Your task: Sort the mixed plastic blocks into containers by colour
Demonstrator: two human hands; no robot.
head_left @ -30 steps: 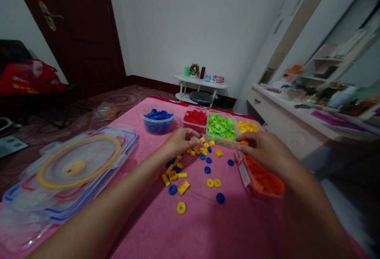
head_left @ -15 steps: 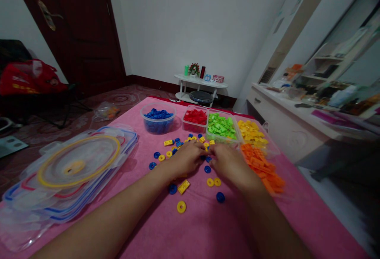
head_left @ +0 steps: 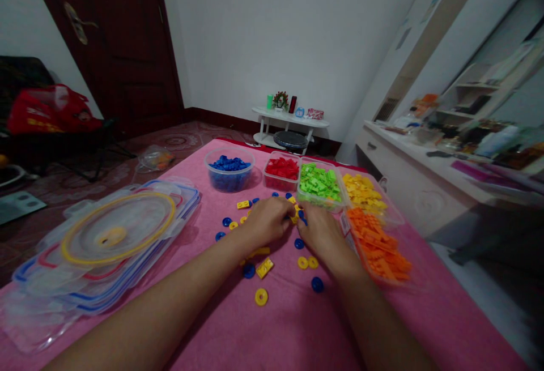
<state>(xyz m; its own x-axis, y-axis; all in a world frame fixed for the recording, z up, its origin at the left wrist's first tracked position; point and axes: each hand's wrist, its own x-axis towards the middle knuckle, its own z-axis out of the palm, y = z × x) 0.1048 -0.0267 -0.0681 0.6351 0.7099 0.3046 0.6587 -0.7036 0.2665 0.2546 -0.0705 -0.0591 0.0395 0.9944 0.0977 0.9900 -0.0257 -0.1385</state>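
Both my hands meet over a scatter of small yellow and blue pieces point(head_left: 260, 268) on the pink cloth point(head_left: 280, 331). My left hand point(head_left: 268, 221) has its fingers curled down onto yellow pieces near the green tub. My right hand point(head_left: 319, 232) is closed too, its fingertips pinching among blue and yellow pieces right beside the left hand. What each hand holds is hidden under the fingers. Yellow rings point(head_left: 306, 262) and a blue disc point(head_left: 317, 284) lie just below my right hand.
Along the far edge stand a round tub of blue pieces point(head_left: 229, 168), a red tub point(head_left: 280, 170), a green tub point(head_left: 319, 184), a yellow tub point(head_left: 364, 194) and an orange tub point(head_left: 377, 245). Stacked clear lids point(head_left: 106, 241) lie at the left. A white dresser point(head_left: 416, 184) stands at the right.
My right hand left the orange tub and came left to meet my left hand over the loose pieces. Both hands then shifted slightly toward the green tub.
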